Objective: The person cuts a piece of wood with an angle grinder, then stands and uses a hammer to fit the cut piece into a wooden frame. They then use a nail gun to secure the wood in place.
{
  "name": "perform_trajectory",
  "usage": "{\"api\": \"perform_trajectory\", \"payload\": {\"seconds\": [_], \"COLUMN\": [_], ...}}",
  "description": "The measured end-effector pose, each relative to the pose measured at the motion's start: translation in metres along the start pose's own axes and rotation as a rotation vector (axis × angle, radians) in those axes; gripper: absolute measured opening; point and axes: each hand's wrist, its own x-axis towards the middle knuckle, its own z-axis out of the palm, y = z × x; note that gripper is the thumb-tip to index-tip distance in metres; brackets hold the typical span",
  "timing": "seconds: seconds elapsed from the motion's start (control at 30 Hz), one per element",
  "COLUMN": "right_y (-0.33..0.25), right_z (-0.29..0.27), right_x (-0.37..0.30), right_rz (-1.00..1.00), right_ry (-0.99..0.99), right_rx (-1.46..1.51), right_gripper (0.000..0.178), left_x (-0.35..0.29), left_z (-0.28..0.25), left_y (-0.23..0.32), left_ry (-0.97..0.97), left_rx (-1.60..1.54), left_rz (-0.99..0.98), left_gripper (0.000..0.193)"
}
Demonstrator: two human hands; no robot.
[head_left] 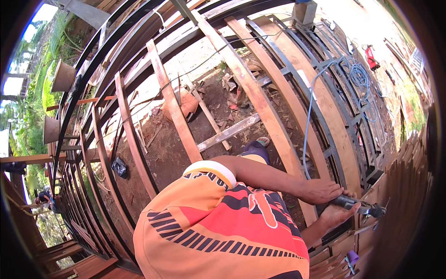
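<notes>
At the right, my left hand wraps round the rear of a dark grey angle grinder. Beneath the tool's body, my right hand grips it from below, fingers curled up round it. The grinder's metal head points right, towards a brown wooden surface, and I cannot tell whether it touches. A blue cord runs down towards my left hand; where it ends is hidden. My left forearm reaches across in front of my orange and red jersey.
Wooden planks lie across a dark metal frame over bare soil with wood scraps. A coiled blue cord and a red tool lie at the far right. Near the lower right is a purple object. A black bag rests on the soil.
</notes>
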Motion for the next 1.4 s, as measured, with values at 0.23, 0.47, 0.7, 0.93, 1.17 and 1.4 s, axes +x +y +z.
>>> {"api": "perform_trajectory", "payload": {"seconds": [0.23, 0.47, 0.7, 0.93, 1.17, 1.4], "right_y": [-0.026, -0.097, -0.087, -0.038, -0.02, -0.017], "right_z": [-0.071, -0.051, -0.01, 0.06, 0.093, 0.093], "right_x": [0.026, 0.017, 0.003, 0.055, 0.09, 0.122], "right_rz": [-0.131, -0.704, -0.725, -0.426, -0.347, -0.172], "right_ry": [0.23, 0.778, 0.91, 0.74, 0.626, 0.592], "right_rx": [0.018, -0.476, -1.15, -1.208, -1.228, -1.295], "right_gripper": [0.059, 0.055, 0.048, 0.069, 0.065, 0.075], "left_x": [0.012, -0.002, 0.023, -0.014, 0.024, 0.012], "left_z": [-0.073, -0.183, -0.209, -0.14, -0.121, -0.123], "left_y": [-0.064, -0.29, -0.506, -0.695, -0.675, -0.701], "left_ry": [-0.498, 0.044, -0.056, -0.507, -0.253, -0.437], "left_rx": [-0.294, -0.055, 0.572, 0.437, 0.065, 0.09], "left_rz": [-0.062, -0.699, -0.867, -1.188, -1.61, -1.545], "left_gripper": [0.062, 0.017, 0.015, 0.023, 0.03, 0.024]}}
